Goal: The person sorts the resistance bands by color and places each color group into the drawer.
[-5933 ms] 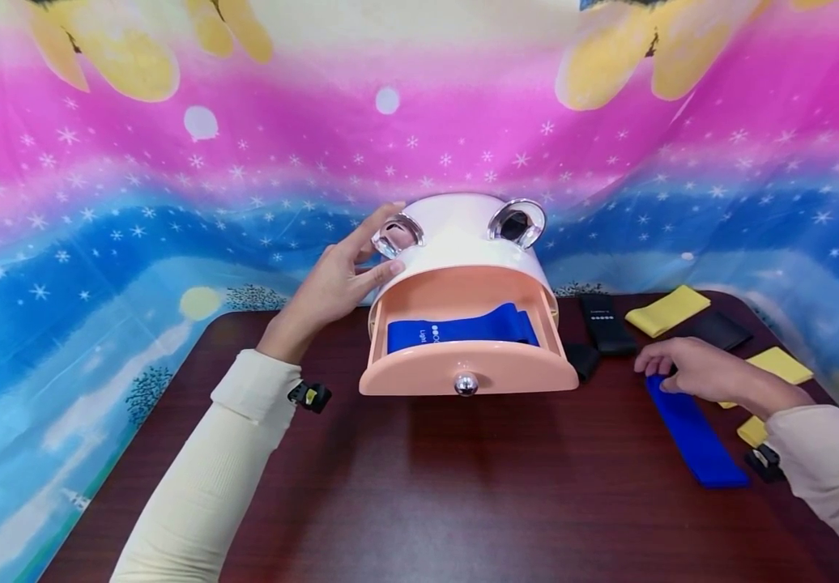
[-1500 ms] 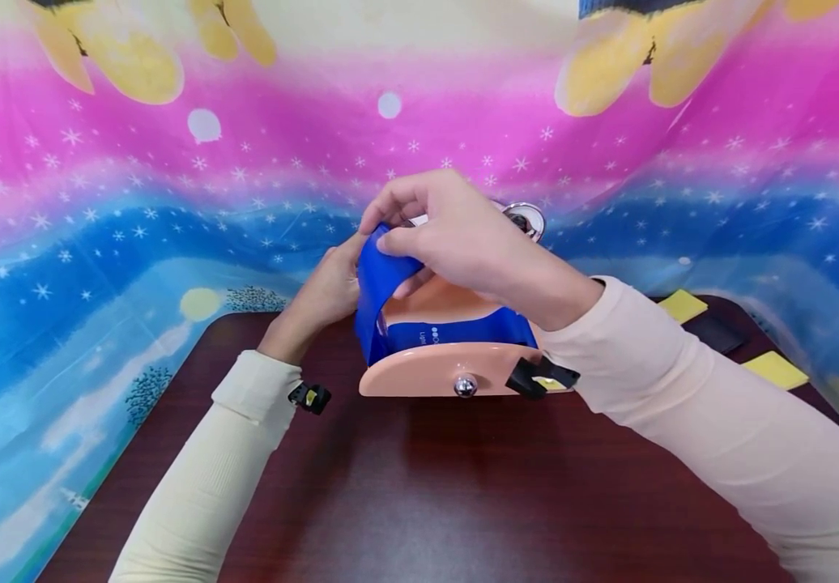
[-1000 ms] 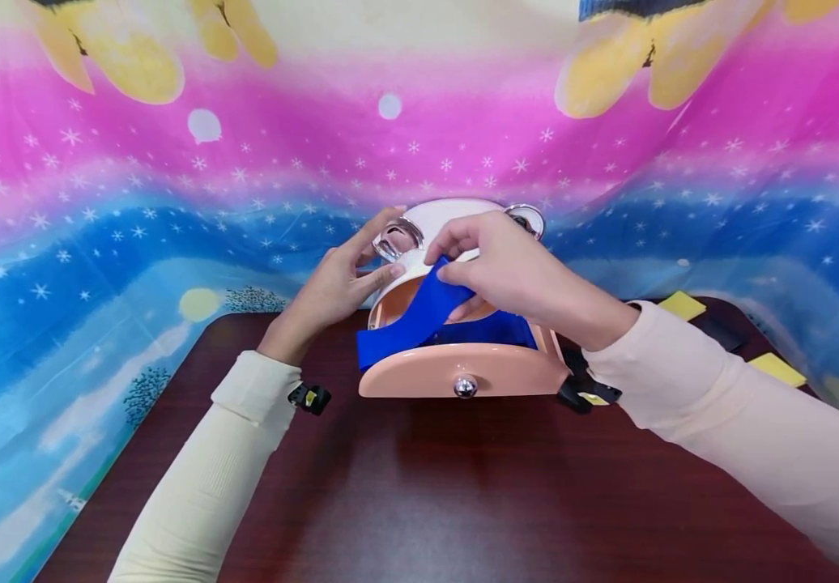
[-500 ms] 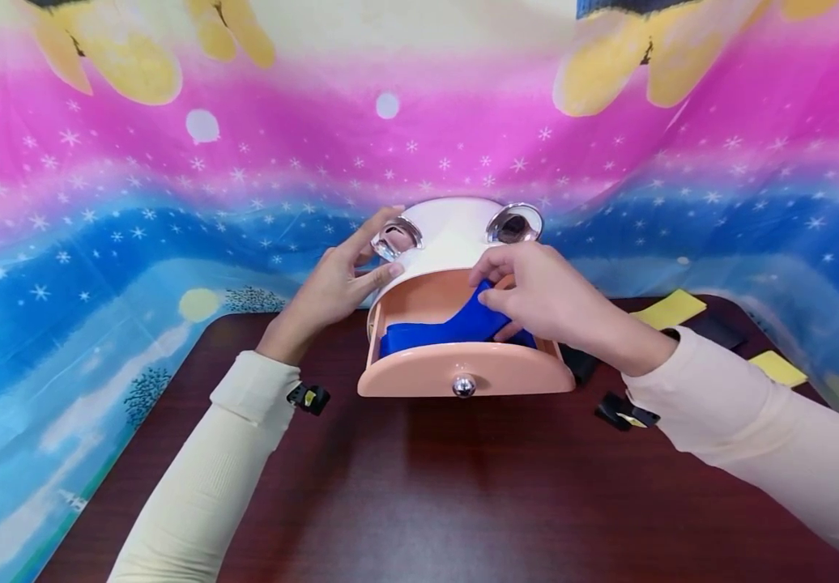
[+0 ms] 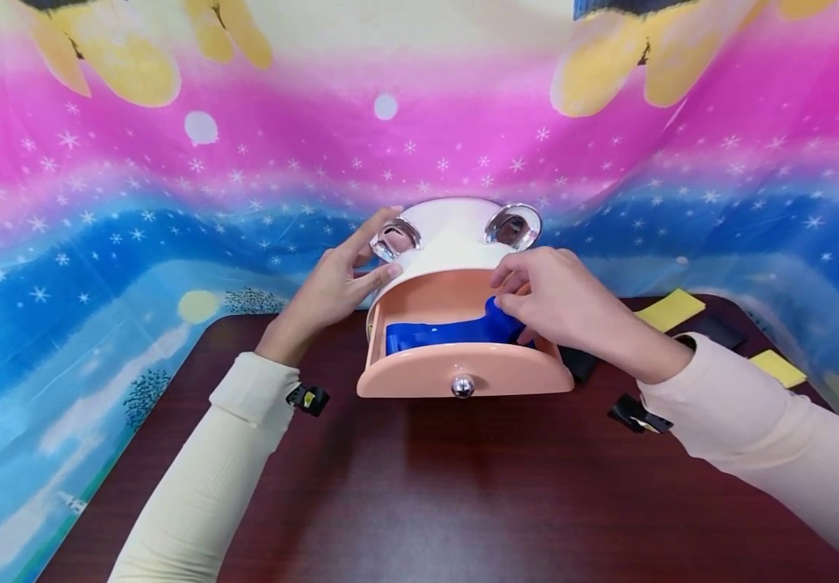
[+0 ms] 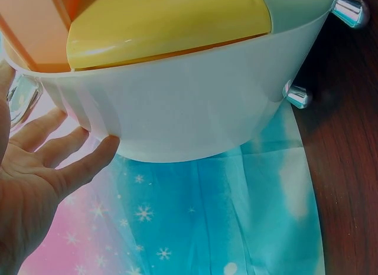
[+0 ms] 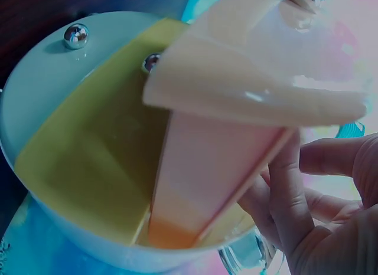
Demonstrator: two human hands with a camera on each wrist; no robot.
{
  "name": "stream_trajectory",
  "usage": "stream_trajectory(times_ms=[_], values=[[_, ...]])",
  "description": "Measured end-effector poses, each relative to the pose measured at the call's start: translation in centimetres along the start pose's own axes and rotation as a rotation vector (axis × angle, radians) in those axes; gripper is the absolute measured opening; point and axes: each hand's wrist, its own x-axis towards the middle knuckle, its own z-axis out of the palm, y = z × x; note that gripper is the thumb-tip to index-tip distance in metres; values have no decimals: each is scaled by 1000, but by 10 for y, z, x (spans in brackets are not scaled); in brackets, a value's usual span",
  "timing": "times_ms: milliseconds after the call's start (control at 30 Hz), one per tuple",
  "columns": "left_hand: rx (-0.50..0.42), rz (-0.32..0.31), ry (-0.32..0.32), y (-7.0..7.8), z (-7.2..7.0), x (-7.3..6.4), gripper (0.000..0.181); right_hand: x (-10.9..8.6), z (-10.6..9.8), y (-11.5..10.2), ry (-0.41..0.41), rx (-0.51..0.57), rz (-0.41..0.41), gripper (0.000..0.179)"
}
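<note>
A small white cabinet (image 5: 456,231) with two shiny ear-like rings stands at the back of the table, its peach drawer (image 5: 405,376) pulled out. My left hand (image 5: 328,291) rests against the cabinet's left side, thumb by the front rim. In the left wrist view, its fingertips touch the white wall (image 6: 177,110). Inside the drawer lies a blue resistance band (image 5: 434,336), whose right end my right hand (image 5: 561,295) pinches between thumb and fingers. In the right wrist view, that hand is beside the drawer's side wall (image 7: 207,174), which hides the band.
Yellow bands (image 5: 670,310) (image 5: 777,368) and a black band (image 5: 714,332) lie on the table's right side, partly behind my right arm. Below the peach drawer, the wrist views show a yellow drawer (image 7: 100,139) and a pale green one (image 7: 41,86). A printed cloth (image 5: 419,146) hangs behind.
My right hand has brought a blue band from the table's right over the drawer, then lowered it inside, moving rightward and laying it above another blue band. The left hand has stayed put.
</note>
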Motion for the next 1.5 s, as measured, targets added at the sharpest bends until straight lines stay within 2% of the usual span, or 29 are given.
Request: stream_trajectory(times_ms=[433, 667, 933, 1100, 1500], values=[[11, -6, -1, -1, -1, 0, 75, -16, -14, 6, 141, -96, -30, 25], [17, -15, -4, -1, 0, 0, 75, -27, -14, 7, 196, -80, -41, 24], [24, -11, -1, 0, 0, 0, 74, -45, -11, 4, 273, -55, -143, 22], [12, -15, -4, 0, 0, 0, 74, -58, -7, 1, 345, -69, -240, 16], [-3, -14, -5, 0, 0, 0, 74, -76, 15, -1, 473, -91, -445, 28]])
